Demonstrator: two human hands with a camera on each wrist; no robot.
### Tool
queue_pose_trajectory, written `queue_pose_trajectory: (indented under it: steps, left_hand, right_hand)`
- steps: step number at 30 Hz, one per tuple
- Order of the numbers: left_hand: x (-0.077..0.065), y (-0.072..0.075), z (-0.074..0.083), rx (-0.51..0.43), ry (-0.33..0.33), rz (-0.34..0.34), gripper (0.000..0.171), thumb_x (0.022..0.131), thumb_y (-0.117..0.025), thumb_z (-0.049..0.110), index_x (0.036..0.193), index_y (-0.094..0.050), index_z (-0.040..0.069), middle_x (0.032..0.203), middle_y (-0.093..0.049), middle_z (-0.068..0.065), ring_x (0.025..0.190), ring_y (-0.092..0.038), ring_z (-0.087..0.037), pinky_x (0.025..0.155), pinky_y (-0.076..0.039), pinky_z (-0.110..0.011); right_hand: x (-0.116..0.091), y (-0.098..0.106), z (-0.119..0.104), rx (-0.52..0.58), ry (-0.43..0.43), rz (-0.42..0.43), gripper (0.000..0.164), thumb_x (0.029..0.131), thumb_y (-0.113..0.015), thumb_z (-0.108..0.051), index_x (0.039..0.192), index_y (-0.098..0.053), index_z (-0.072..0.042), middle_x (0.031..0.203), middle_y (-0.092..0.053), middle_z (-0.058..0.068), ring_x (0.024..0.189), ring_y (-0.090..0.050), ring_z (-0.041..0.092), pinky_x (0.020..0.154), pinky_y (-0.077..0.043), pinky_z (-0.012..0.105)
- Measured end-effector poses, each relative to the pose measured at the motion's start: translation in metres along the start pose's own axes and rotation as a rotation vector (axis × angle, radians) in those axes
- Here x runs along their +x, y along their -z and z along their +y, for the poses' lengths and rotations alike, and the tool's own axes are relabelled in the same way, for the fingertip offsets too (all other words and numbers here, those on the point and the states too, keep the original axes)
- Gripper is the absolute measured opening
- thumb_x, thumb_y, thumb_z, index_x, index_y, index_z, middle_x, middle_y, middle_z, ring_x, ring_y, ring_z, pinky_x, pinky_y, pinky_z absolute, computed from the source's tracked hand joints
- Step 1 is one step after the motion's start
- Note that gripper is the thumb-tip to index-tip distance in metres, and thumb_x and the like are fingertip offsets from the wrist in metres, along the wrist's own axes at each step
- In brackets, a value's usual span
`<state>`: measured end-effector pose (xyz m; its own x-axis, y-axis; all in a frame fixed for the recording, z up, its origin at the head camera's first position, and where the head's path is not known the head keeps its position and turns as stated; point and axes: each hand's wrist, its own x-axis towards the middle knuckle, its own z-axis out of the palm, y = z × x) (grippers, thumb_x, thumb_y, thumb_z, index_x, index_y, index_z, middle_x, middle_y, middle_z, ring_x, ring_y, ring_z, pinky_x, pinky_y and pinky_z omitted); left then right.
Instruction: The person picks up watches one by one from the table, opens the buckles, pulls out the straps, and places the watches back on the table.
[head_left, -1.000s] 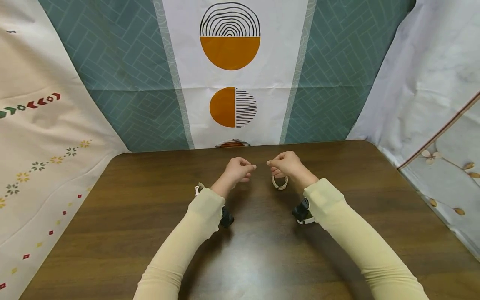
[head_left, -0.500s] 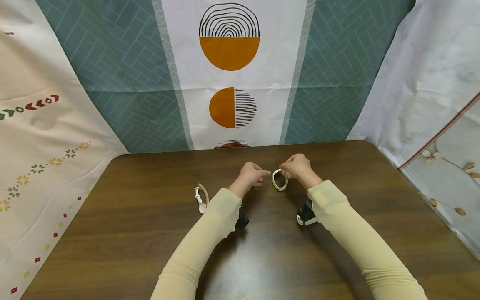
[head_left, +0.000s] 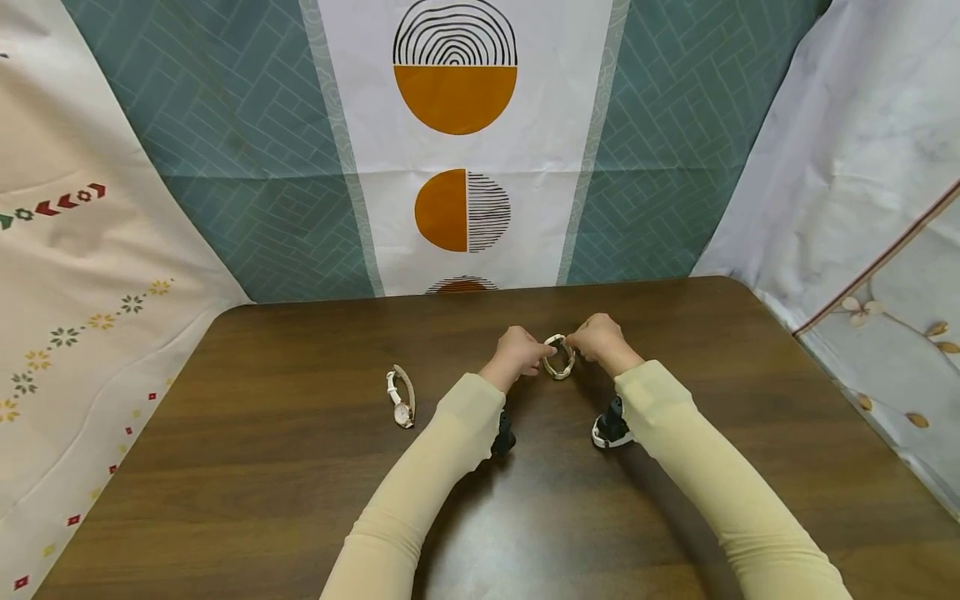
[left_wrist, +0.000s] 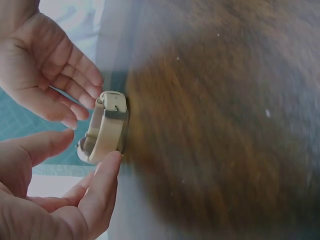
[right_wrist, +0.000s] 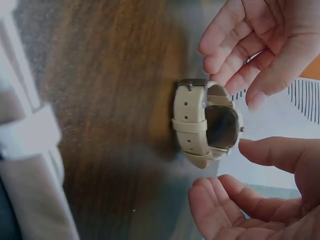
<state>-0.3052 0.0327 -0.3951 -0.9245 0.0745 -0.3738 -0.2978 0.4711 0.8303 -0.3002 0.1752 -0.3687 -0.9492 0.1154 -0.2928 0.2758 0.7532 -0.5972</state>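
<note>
A cream-strapped wristwatch (head_left: pixel 558 377) lies buckled in a loop between my hands, near the table's far edge. In the right wrist view the watch (right_wrist: pixel 192 120) shows its strap holes and buckle; the squarish case lies behind the strap. My left hand (head_left: pixel 516 352) reaches in from the left, its fingertips at the loop's left side. From the right comes my right hand (head_left: pixel 600 337), fingertips at the loop's upper right. Thumbs and fingers of both hands stand apart around the watch; whether they touch it is hard to tell.
A white-strapped watch with a round face (head_left: pixel 403 412) lies in a loop to the left of my left arm. Under my wrists hang dark devices (head_left: pixel 611 423). Patterned cloths (head_left: pixel 660 167) rise behind and beside the brown wooden table (head_left: pixel 262 467).
My left hand has moved right toward the cream watch, uncovering the white watch. The right hand has shifted slightly right, baring more of the loop. The cream watch stays in about the same place.
</note>
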Motion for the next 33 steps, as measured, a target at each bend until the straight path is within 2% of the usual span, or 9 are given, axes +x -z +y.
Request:
queue_pose_trajectory:
  steps: [4, 9, 16, 24, 28, 32, 33]
  left_hand:
    - [0.003, -0.004, -0.001, -0.022, 0.031, -0.004, 0.028, 0.084, -0.073, 0.013, 0.102, -0.065, -0.006, 0.083, -0.063, -0.012, 0.074, -0.07, -0.023, 0.061, -0.058, -0.027]
    - [0.004, -0.007, -0.002, -0.078, 0.057, -0.012, 0.022, 0.084, -0.072, 0.006, 0.1, -0.064, -0.006, 0.09, -0.066, -0.015, 0.076, -0.068, -0.021, 0.065, -0.058, -0.028]
    - [0.006, -0.013, -0.005, -0.092, 0.03, -0.01, 0.015, 0.082, -0.071, -0.002, 0.096, -0.066, -0.006, 0.09, -0.065, -0.014, 0.079, -0.067, -0.021, 0.065, -0.058, -0.026]
    - [0.001, -0.011, -0.005, -0.085, -0.006, -0.024, 0.02, 0.083, -0.069, -0.004, 0.101, -0.063, -0.009, 0.093, -0.063, -0.018, 0.082, -0.068, -0.026, 0.069, -0.058, -0.029]
    - [0.001, -0.009, -0.005, -0.103, 0.0, -0.031, 0.024, 0.084, -0.066, -0.006, 0.106, -0.059, -0.012, 0.098, -0.061, -0.019, 0.087, -0.068, -0.03, 0.074, -0.058, -0.032]
    - [0.009, -0.009, -0.007, -0.126, 0.003, -0.036, 0.025, 0.084, -0.066, -0.006, 0.106, -0.057, -0.013, 0.099, -0.062, -0.021, 0.086, -0.069, -0.03, 0.074, -0.058, -0.033]
    - [0.02, -0.011, -0.013, -0.134, -0.002, -0.036, 0.021, 0.084, -0.065, -0.006, 0.103, -0.058, -0.011, 0.095, -0.062, -0.02, 0.08, -0.07, -0.028, 0.07, -0.059, -0.031]
  right_hand:
    - [0.005, -0.004, 0.001, 0.046, -0.036, -0.021, 0.024, 0.086, -0.066, -0.016, 0.094, -0.069, 0.007, 0.063, -0.06, 0.004, 0.055, -0.059, 0.011, 0.062, -0.057, 0.027]
    - [0.008, -0.01, 0.003, 0.078, -0.066, -0.045, 0.022, 0.084, -0.068, -0.011, 0.097, -0.068, 0.007, 0.059, -0.057, 0.002, 0.052, -0.058, 0.01, 0.058, -0.057, 0.025]
    - [0.006, -0.013, 0.005, 0.126, -0.062, -0.037, 0.018, 0.083, -0.066, -0.003, 0.097, -0.069, 0.009, 0.057, -0.058, 0.003, 0.05, -0.058, 0.01, 0.058, -0.057, 0.026]
    - [0.002, -0.011, 0.004, 0.19, -0.032, -0.044, 0.019, 0.083, -0.062, -0.001, 0.098, -0.068, 0.01, 0.064, -0.06, 0.004, 0.055, -0.059, 0.01, 0.062, -0.058, 0.028]
    - [0.001, -0.012, 0.003, 0.222, -0.045, -0.05, 0.018, 0.083, -0.062, -0.001, 0.096, -0.068, 0.009, 0.061, -0.06, 0.004, 0.051, -0.059, 0.009, 0.061, -0.058, 0.028]
    - [0.0, -0.012, 0.002, 0.26, -0.031, -0.073, 0.018, 0.084, -0.06, -0.001, 0.096, -0.066, 0.01, 0.061, -0.058, 0.003, 0.051, -0.058, 0.008, 0.062, -0.058, 0.027]
    - [0.0, -0.011, 0.002, 0.276, -0.024, -0.084, 0.019, 0.084, -0.06, -0.001, 0.098, -0.066, 0.01, 0.062, -0.058, 0.003, 0.052, -0.059, 0.008, 0.063, -0.058, 0.028]
